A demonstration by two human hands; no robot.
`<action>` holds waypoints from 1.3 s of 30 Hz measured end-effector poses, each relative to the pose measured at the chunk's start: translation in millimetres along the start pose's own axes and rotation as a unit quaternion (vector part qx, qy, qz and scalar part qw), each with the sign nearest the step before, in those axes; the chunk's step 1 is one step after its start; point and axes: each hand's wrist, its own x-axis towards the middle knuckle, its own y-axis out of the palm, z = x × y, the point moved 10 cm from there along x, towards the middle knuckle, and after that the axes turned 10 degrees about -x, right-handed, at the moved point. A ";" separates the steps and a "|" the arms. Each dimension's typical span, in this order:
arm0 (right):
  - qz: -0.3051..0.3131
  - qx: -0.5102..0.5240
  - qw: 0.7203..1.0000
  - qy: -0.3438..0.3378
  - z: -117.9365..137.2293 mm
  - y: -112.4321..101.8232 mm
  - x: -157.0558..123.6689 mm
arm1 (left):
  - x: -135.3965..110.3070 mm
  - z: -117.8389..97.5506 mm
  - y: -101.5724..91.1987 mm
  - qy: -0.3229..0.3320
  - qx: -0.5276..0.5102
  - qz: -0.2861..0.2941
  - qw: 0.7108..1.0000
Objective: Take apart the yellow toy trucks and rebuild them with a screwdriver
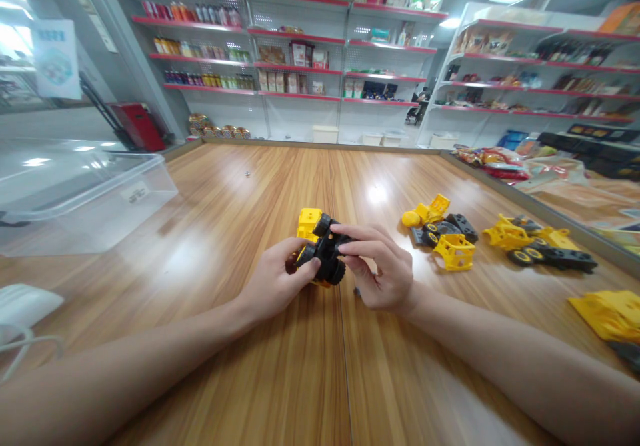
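A yellow and black toy truck (327, 249) is tilted above the table, its black underside and wheels turned towards me. My left hand (280, 273) is closed around its left side, with the thumb pressed on the black chassis. On the other side, my right hand (377, 263) is closed with bent fingers, their tips on the chassis end. Whether something small sits between those fingertips is hidden. Beneath the right hand, a small dark piece (357, 291) shows on the table, too little of it to name.
Yellow and black toy vehicle parts (455, 253) lie to the right, with another toy vehicle (540, 246) beyond and a yellow piece (610, 316) nearer. A clear plastic bin (145, 196) and a white device (30, 306) stand left. A tiny metallic piece (247, 174) lies farther back.
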 end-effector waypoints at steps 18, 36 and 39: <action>-0.001 -0.009 1.000 0.014 -5.5 0.8 -0.9 | -0.9 -9.4 1.1 0.007 0.013 0.001 1.000; 0.013 -0.006 1.000 0.019 -7.6 4.7 -0.4 | -0.1 4.1 -0.2 -0.015 -0.020 0.001 1.000; 0.011 -0.001 1.000 0.022 -9.4 4.5 -1.1 | -0.3 0.7 0.3 -0.010 -0.009 0.005 1.000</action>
